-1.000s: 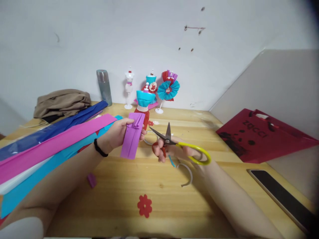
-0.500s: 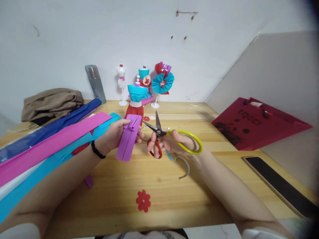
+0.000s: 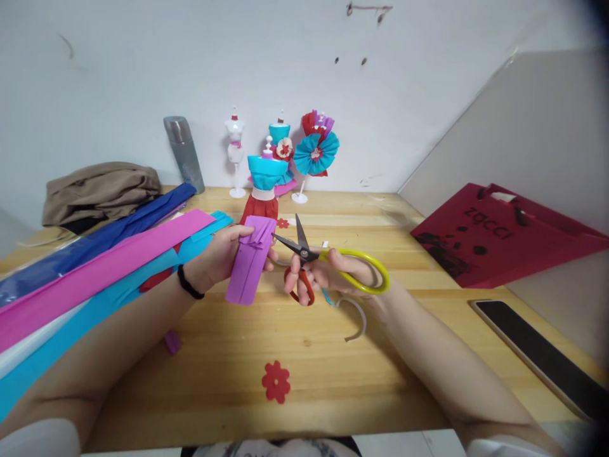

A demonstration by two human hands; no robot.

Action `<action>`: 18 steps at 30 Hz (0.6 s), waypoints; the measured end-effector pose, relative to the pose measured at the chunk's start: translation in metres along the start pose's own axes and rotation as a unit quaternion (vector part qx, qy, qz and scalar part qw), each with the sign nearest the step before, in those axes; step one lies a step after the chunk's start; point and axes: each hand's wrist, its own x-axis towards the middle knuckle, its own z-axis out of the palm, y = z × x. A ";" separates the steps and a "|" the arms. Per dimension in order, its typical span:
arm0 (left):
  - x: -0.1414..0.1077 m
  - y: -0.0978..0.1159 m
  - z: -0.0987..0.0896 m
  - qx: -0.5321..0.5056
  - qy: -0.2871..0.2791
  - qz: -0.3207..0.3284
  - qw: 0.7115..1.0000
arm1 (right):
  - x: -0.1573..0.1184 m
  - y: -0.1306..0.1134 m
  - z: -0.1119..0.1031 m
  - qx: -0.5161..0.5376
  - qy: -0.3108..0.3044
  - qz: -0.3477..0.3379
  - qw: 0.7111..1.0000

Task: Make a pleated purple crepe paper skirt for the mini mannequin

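My left hand (image 3: 223, 254) grips a folded strip of purple crepe paper (image 3: 247, 270), creased down its length and pleated near the top, with the thumb pressed on the pleats. In my right hand (image 3: 328, 270) are scissors (image 3: 303, 252) with one yellow and one red handle. Their blades stand apart, the tips pointing toward the purple paper's right edge. Just behind my left hand is a small dress form (image 3: 266, 174) in a turquoise top and red skirt, its lower part hidden by the paper. A red paper flower (image 3: 276, 382) lies on the table in front.
More small dress forms (image 3: 235, 149) stand along the wall beside a grey bottle (image 3: 184, 155). Pink and turquoise crepe rolls (image 3: 109, 266) and brown cloth (image 3: 102, 190) lie left. A curled white strip (image 3: 362, 317) sits near my right wrist. Right are a red bag (image 3: 504, 235) and phone (image 3: 533, 352).
The view has shifted slightly, so the scene sits a little differently in frame. Both hands keep their holds on the purple paper and scissors; the blades remain apart.
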 end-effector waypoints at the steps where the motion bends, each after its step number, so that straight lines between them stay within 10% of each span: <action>1: 0.000 -0.001 0.000 0.010 -0.001 0.004 1.000 | 0.000 0.001 -0.001 0.006 -0.008 -0.001 1.000; 18: -0.002 -0.004 -0.003 0.149 0.001 0.098 0.984 | 0.002 0.006 -0.017 0.025 -0.062 -0.008 0.998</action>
